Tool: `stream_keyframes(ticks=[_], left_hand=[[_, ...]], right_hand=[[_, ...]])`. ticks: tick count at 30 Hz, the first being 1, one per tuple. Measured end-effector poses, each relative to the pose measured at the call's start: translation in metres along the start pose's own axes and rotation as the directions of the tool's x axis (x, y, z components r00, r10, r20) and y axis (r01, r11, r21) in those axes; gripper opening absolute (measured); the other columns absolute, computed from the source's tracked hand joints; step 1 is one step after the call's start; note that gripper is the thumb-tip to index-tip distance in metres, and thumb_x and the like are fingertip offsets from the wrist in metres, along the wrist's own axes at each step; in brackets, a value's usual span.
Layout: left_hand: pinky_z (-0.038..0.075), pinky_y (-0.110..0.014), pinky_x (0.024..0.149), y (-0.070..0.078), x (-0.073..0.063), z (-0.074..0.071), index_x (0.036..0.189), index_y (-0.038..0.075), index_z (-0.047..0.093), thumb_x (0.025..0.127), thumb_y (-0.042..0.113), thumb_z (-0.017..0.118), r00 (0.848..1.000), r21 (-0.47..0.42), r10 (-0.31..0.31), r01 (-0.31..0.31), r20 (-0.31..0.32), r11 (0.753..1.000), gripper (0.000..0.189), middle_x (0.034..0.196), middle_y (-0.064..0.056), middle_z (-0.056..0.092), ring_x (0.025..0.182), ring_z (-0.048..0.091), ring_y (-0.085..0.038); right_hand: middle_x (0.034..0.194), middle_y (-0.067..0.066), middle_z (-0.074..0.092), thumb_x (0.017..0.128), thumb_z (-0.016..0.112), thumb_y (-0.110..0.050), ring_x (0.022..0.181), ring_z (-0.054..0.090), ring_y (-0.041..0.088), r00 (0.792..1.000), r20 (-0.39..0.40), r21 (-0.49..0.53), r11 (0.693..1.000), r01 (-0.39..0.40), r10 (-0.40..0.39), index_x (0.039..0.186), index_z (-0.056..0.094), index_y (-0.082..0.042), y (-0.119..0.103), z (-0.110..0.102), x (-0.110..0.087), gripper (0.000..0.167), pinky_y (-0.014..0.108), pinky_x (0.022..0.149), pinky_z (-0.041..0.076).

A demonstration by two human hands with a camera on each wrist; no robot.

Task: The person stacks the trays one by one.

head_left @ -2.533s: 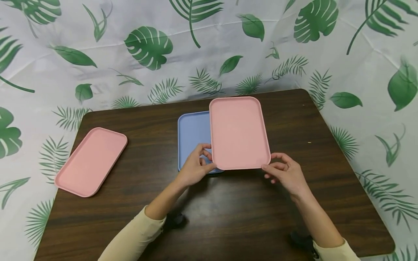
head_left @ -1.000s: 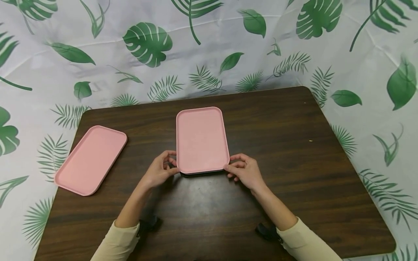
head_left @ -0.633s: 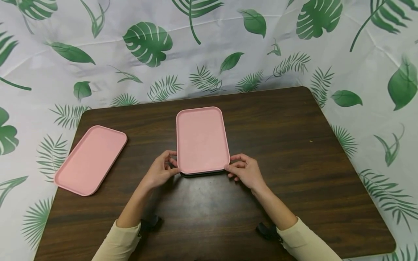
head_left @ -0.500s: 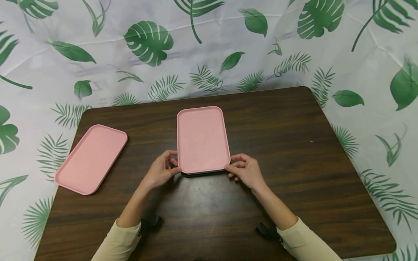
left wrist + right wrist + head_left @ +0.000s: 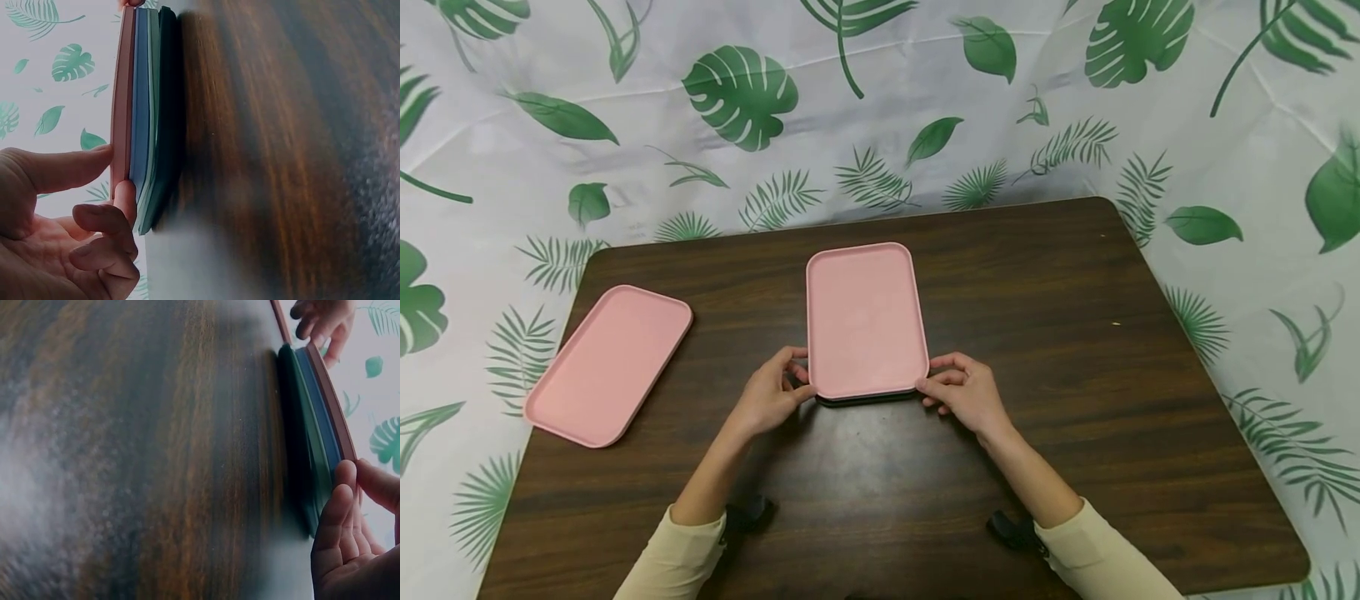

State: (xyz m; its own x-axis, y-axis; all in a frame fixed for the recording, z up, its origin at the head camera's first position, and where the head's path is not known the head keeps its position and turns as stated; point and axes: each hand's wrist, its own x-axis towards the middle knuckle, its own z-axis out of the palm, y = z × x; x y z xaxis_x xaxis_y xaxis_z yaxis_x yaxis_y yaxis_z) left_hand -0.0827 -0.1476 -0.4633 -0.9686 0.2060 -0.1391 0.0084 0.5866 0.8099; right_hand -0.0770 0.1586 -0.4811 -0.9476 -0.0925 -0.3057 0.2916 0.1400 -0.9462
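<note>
A pink tray (image 5: 867,321) lies on top of a stack, lined up with the trays beneath. Seen edge-on in the left wrist view, a blue tray (image 5: 141,81) comes below it, then a pale green layer (image 5: 152,69) and a dark green one (image 5: 169,112) at the bottom. My left hand (image 5: 772,390) pinches the pink tray's near left corner between thumb and fingers. At the near right corner my right hand (image 5: 964,394) pinches the same tray, its thumb on the rim and fingers against the edge.
Another pink tray (image 5: 610,367), longer and narrower, lies slanted at the left side of the dark wooden table (image 5: 1037,467). Behind the table hangs a white cloth (image 5: 865,125) with green leaf prints.
Both hands have brought the pink tray left and down from beside the blue tray, and it now covers the blue tray. Over the last second, hands and tray have stayed nearly still.
</note>
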Motion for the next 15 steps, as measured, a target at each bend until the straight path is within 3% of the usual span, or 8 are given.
stream_keyframes(ticks=[15], left_hand=[[0.041,-0.032,0.057,-0.0039,-0.0006,0.0036,0.130,0.001,0.054,0.087,0.007,0.073,1.000,0.029,-0.017,0.018,-0.023,0.999,0.048,0.093,-0.011,0.064,0.063,0.054,-0.018]], right_hand=[[0.081,0.013,0.073,0.083,0.079,-0.011,0.070,0.071,0.030,1.000,-0.003,0.001,1.000,-0.002,0.002,0.115,0.059,0.001,0.0034,0.0028,0.0010,0.040,0.030,0.054,0.054]])
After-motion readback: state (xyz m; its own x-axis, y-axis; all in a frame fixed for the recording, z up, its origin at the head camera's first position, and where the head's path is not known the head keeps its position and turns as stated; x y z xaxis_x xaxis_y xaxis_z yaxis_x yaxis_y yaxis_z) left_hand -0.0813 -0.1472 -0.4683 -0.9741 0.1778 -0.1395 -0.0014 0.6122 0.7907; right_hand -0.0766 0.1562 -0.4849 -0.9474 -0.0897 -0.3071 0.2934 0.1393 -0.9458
